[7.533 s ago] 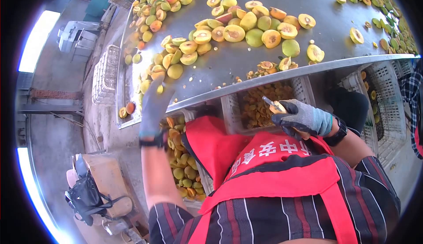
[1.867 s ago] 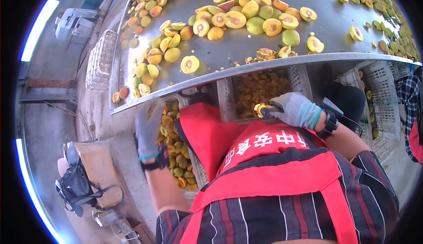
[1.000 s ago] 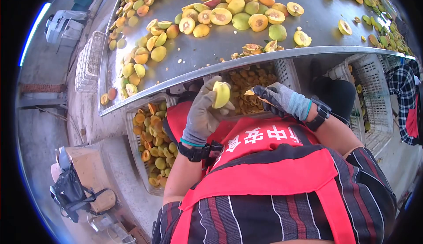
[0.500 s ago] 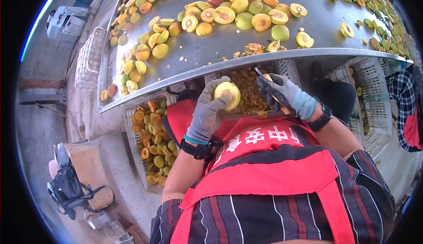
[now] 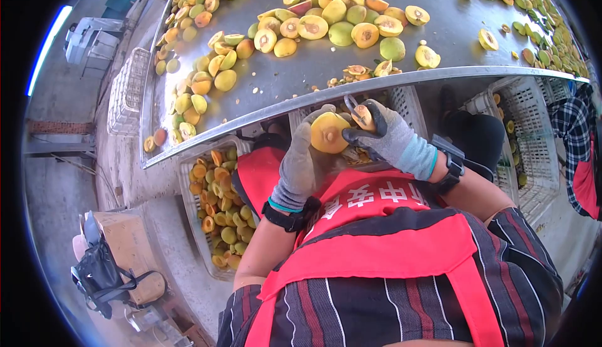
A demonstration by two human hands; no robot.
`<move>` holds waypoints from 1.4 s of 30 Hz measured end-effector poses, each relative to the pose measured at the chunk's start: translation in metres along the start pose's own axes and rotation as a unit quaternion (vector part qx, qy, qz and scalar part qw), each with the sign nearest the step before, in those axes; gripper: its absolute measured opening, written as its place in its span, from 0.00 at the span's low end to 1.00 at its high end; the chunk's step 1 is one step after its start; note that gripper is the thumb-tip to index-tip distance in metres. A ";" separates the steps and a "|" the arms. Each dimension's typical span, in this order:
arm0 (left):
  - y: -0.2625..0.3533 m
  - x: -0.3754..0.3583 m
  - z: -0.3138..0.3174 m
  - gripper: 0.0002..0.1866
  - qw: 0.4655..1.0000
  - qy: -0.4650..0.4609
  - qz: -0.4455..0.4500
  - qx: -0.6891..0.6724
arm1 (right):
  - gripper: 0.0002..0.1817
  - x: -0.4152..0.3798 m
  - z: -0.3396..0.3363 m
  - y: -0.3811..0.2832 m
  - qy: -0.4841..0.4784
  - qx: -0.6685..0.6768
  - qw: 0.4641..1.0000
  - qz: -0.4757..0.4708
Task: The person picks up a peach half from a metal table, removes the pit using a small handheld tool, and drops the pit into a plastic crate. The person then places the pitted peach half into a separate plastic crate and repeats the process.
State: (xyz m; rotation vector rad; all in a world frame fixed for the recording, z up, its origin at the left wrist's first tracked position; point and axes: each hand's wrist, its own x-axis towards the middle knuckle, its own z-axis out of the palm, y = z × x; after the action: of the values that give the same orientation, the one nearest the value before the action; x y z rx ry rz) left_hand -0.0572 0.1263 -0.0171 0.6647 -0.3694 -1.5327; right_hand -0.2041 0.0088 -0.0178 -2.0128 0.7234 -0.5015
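My left hand (image 5: 301, 156), in a grey knit glove with a teal cuff, is closed around a yellow peach half (image 5: 330, 132). An orange-yellow face with a darker centre is turned up on it. Close at its right side, my right hand (image 5: 390, 135), gloved in grey with dark fingertips, grips a small pitting knife (image 5: 350, 103) with a bent metal loop. A tan, rounded piece (image 5: 363, 117) sits at its fingers; whether it is the handle or fruit I cannot tell. Both hands are over a crate (image 5: 409, 110) at the table's front edge.
On the metal table (image 5: 269, 87) lie heaps of halved peaches (image 5: 338, 24) and small scraps. A crate of peach halves (image 5: 222, 209) stands by my left leg. More white crates (image 5: 533, 127) are at the right, near a person's plaid sleeve (image 5: 567, 124). A bag (image 5: 103, 272) leans on a carton.
My right hand has moved left, bringing the knife up against the fruit in my left hand. The peach half now shows a more orange face. The whole view has shifted slightly.
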 end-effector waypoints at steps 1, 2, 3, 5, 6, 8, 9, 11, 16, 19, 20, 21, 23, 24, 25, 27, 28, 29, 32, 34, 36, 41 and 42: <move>0.002 -0.001 0.002 0.32 1.000 0.000 0.000 0.000 | 0.22 0.001 0.002 0.003 -0.005 0.103 0.994 0.022; 0.005 -0.003 0.007 0.32 1.000 -0.006 0.003 -0.001 | 0.22 0.002 0.003 0.003 -0.010 0.206 0.978 0.045; 0.007 -0.004 0.012 0.32 1.000 -0.012 0.006 -0.001 | 0.22 0.002 0.000 0.002 -0.010 0.206 0.978 0.045; 0.007 -0.007 0.017 0.33 0.997 -0.024 0.037 0.067 | 0.21 0.004 -0.011 -0.010 -0.062 0.293 0.940 0.163; 0.007 -0.008 0.019 0.35 0.988 -0.034 0.069 0.135 | 0.21 0.003 -0.011 -0.013 -0.061 0.292 0.940 0.163; 0.008 -0.006 0.021 0.37 0.979 -0.013 0.099 0.178 | 0.20 -0.002 -0.011 -0.023 -0.100 0.362 0.908 0.185; 0.009 -0.006 0.020 0.37 0.987 -0.013 0.110 0.117 | 0.18 -0.003 -0.018 -0.030 -0.148 0.340 0.908 0.193; 0.008 -0.003 0.020 0.33 0.989 0.049 0.136 0.006 | 0.18 -0.006 -0.014 -0.030 -0.135 0.308 0.931 0.144; 0.014 0.000 0.007 0.35 0.993 0.052 0.028 -0.098 | 0.14 -0.008 -0.026 -0.036 -0.111 0.075 0.989 -0.057; 0.011 0.001 0.010 0.37 0.993 -0.007 0.037 -0.111 | 0.19 -0.005 -0.021 -0.037 -0.120 -0.019 0.988 -0.092; 0.012 0.000 0.020 0.38 0.996 0.045 0.050 -0.063 | 0.20 -0.005 -0.019 -0.039 -0.128 -0.054 0.986 -0.094; 0.010 -0.002 0.026 0.39 0.993 0.098 0.063 -0.014 | 0.21 -0.004 -0.019 -0.041 -0.129 -0.042 0.987 -0.086; 0.002 -0.002 0.030 0.37 0.990 0.102 0.090 0.021 | 0.21 -0.004 -0.014 -0.037 -0.131 -0.048 0.987 -0.080; 0.000 -0.002 0.030 0.36 0.986 0.106 0.117 0.055 | 0.22 -0.004 -0.011 -0.035 -0.134 -0.055 0.987 -0.073; 0.000 -0.003 0.030 0.36 0.986 0.107 0.117 0.055 | 0.22 -0.005 -0.011 -0.037 -0.135 -0.054 0.987 -0.073; -0.001 -0.002 0.028 0.24 0.983 0.061 0.154 0.081 | 0.23 -0.007 -0.011 -0.041 -0.129 -0.005 0.989 -0.076; -0.002 -0.001 0.027 0.24 0.983 0.061 0.154 0.081 | 0.23 -0.009 -0.009 -0.039 -0.129 -0.005 0.989 -0.076; -0.002 0.000 0.025 0.22 0.973 0.065 0.178 0.132 | 0.23 -0.009 -0.006 -0.036 -0.120 0.036 0.988 -0.094; -0.004 0.001 0.030 0.15 0.944 0.108 0.208 0.231 | 0.16 -0.012 -0.009 -0.045 -0.192 0.147 0.970 0.003; -0.009 0.008 0.030 0.12 0.931 0.132 0.224 0.256 | 0.17 -0.014 -0.009 -0.039 -0.184 0.107 0.976 0.044; -0.003 0.010 0.033 0.10 0.918 0.133 0.207 0.310 | 0.20 -0.016 -0.008 -0.021 -0.162 -0.059 0.984 -0.037; -0.006 0.020 0.032 0.13 0.911 0.141 0.213 0.324 | 0.20 -0.006 -0.023 -0.039 -0.296 0.224 0.893 0.254; -0.005 0.021 0.032 0.13 0.911 0.141 0.212 0.323 | 0.20 -0.006 -0.023 -0.037 -0.296 0.224 0.893 0.255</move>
State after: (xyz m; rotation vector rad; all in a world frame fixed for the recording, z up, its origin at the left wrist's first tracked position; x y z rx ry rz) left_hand -0.0803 0.1007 0.0012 1.2169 -0.7591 -0.8632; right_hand -0.2114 0.0139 0.0250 -1.3494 0.6382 0.2427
